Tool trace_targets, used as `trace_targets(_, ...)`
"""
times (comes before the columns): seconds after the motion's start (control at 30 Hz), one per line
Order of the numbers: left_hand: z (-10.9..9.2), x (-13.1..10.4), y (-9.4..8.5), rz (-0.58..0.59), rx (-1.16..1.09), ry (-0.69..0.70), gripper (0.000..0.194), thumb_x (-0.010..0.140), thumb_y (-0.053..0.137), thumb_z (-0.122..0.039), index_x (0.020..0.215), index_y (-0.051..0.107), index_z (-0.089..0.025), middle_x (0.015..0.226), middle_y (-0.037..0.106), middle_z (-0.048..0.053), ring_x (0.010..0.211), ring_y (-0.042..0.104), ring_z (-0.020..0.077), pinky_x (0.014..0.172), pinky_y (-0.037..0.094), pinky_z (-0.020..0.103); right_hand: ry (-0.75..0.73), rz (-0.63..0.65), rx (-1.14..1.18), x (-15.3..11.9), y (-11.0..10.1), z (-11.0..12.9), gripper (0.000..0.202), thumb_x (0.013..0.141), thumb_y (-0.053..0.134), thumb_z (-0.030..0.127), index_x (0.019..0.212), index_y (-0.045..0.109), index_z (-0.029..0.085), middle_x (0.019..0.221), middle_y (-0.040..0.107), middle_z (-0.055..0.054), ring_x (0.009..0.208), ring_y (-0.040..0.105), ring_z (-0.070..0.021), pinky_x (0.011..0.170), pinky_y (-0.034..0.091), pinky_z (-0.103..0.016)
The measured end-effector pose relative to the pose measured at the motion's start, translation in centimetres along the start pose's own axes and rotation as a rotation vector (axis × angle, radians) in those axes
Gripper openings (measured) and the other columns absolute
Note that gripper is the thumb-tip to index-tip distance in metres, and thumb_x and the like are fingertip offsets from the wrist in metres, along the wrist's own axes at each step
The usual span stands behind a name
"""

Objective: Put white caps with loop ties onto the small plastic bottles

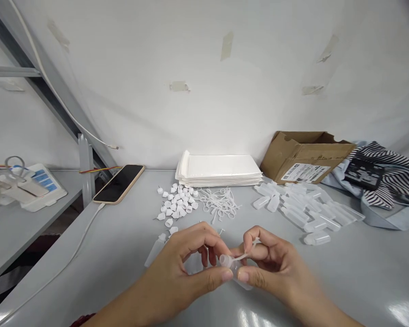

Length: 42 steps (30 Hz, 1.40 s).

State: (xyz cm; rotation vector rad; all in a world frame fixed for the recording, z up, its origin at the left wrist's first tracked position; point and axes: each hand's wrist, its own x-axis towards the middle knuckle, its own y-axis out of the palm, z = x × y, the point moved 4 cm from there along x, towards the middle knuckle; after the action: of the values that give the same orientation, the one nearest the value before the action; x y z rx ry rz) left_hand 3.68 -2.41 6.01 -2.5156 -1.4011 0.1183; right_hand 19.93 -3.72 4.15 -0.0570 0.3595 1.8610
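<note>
Near the front of the table, both my hands hold one small translucent plastic bottle (226, 260) by its neck end, its open mouth tilted to the left. My left hand (194, 268) pinches the neck between thumb and fingers. The thumb of my right hand (271, 263) presses on the bottle, while its index finger curls around a white plastic strap (241, 257) that runs from the neck. Just left of my left hand lies another bottle (156, 250), partly covered. Beyond my hands are a heap of white nozzle caps (180, 202) and a tangle of white looped straps (220, 203).
A pile of translucent bottles (306, 206) lies on the right, in front of an open cardboard box (303, 156). White envelopes (221, 169) are stacked against the wall. A phone (119, 184) with a cable is on the left, and striped cloth (391, 175) lies at the far right.
</note>
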Motion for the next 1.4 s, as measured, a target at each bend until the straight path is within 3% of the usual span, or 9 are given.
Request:
trace_targets(0.33, 0.2, 0.5, -0.2, -0.081, 0.053, -0.011, 0.009, 0.077, 0.069, -0.028, 0.08, 0.066, -0.02, 0.077, 0.057, -0.001, 0.072, 0.053, 0.0124, 0.069, 0.045, 0.025, -0.026, 0.01, 0.011, 0.3, -0.6, -0.5, 0.041, 0.073, 0.075, 0.033, 0.102, 0.047, 0.025, 0.086, 0.072, -0.001, 0.074, 0.065, -0.0139, 0.069, 0.05, -0.029)
trace_targets(0.63, 0.3, 0.5, 0.2, -0.076, 0.08, 0.01, 0.019, 0.077, 0.071, -0.028, 0.095, 0.07, -0.026, 0.078, 0.063, -0.002, 0.068, 0.057, 0.0118, 0.068, 0.049, 0.025, -0.104, 0.075, 0.064, 0.7, -0.5, -1.2, 0.037, 0.074, 0.074, 0.033, 0.099, 0.049, 0.023, 0.094, 0.059, -0.001, 0.072, 0.062, -0.0118, 0.061, 0.048, -0.025)
trace_targets(0.73, 0.5, 0.3, 0.2, -0.152, 0.224, 0.123, 0.035, 0.075, 0.073, -0.031, 0.107, 0.063, -0.026, 0.082, 0.062, -0.001, 0.07, 0.057, 0.0129, 0.067, 0.05, 0.025, -0.092, 0.071, 0.093, 0.8, -0.4, -1.2, 0.031, 0.075, 0.073, 0.032, 0.093, 0.05, 0.023, 0.094, 0.056, 0.0, 0.076, 0.063, -0.0125, 0.065, 0.048, -0.026)
trace_targets(0.87, 0.6, -0.6, 0.8, -0.264, 0.5, 0.359, 0.057, 0.075, 0.073, -0.035, 0.125, 0.047, -0.025, 0.107, 0.06, 0.006, 0.088, 0.06, 0.0181, 0.075, 0.053, 0.027, -0.046, 0.026, 0.101, 1.0, -0.4, -1.5, 0.03, 0.074, 0.073, 0.035, 0.089, 0.051, 0.022, 0.093, 0.058, -0.002, 0.082, 0.065, -0.0161, 0.07, 0.049, -0.028)
trace_targets(0.97, 0.5, -1.3, 1.7, -0.25, 0.641, 0.442, 0.059, 0.08, 0.068, -0.036, 0.13, 0.039, -0.023, 0.117, 0.057, 0.011, 0.103, 0.059, 0.0235, 0.085, 0.051, 0.03, -0.048, 0.013, 0.112, 1.1, -0.4, -1.9, 0.032, 0.072, 0.074, 0.037, 0.088, 0.052, 0.021, 0.093, 0.061, -0.003, 0.082, 0.065, -0.017, 0.073, 0.049, -0.029)
trace_targets(1.07, 0.5, -1.4, 2.3, -0.261, 0.702, 0.426, 0.054, 0.082, 0.064, -0.026, 0.129, 0.037, -0.02, 0.113, 0.058, 0.013, 0.102, 0.059, 0.0245, 0.088, 0.05, 0.032, -0.032, 0.055, 0.12, 1.0, -0.1, -2.1, 0.031, 0.074, 0.072, 0.04, 0.088, 0.052, 0.021, 0.083, 0.064, -0.002, 0.075, 0.063, -0.0154, 0.072, 0.049, -0.029)
trace_targets(1.23, 0.9, -0.9, 2.0, -0.333, 0.703, 0.454, 0.055, 0.076, 0.06, -0.013, 0.125, 0.037, -0.02, 0.108, 0.057, 0.01, 0.099, 0.058, 0.0219, 0.086, 0.05, 0.03, 0.021, 0.058, -0.161, 1.0, -0.2, -1.3, 0.026, 0.081, 0.064, 0.044, 0.079, 0.057, 0.019, 0.068, 0.061, 0.001, 0.066, 0.057, -0.0121, 0.066, 0.045, -0.025)
trace_targets(1.33, 1.1, -0.5, 1.5, -0.3, 0.706, 0.402, 0.055, 0.076, 0.063, -0.014, 0.124, 0.037, -0.022, 0.11, 0.057, 0.008, 0.101, 0.057, 0.0215, 0.085, 0.051, 0.031, -0.045, 0.017, -0.501, 1.1, -0.8, -0.4, 0.026, 0.086, 0.057, 0.042, 0.074, 0.06, 0.019, 0.068, 0.061, 0.0, 0.066, 0.056, -0.0134, 0.062, 0.043, -0.025)
trace_targets(1.4, 1.4, -0.4, 1.3, -0.254, 0.703, 0.344, 0.055, 0.077, 0.065, -0.017, 0.124, 0.038, -0.023, 0.112, 0.057, 0.008, 0.104, 0.055, 0.0221, 0.087, 0.05, 0.033, -0.128, -0.003, -0.66, 1.1, -1.1, 0.0, 0.025, 0.088, 0.053, 0.039, 0.074, 0.061, 0.02, 0.079, 0.064, -0.002, 0.07, 0.057, -0.0145, 0.059, 0.042, -0.025)
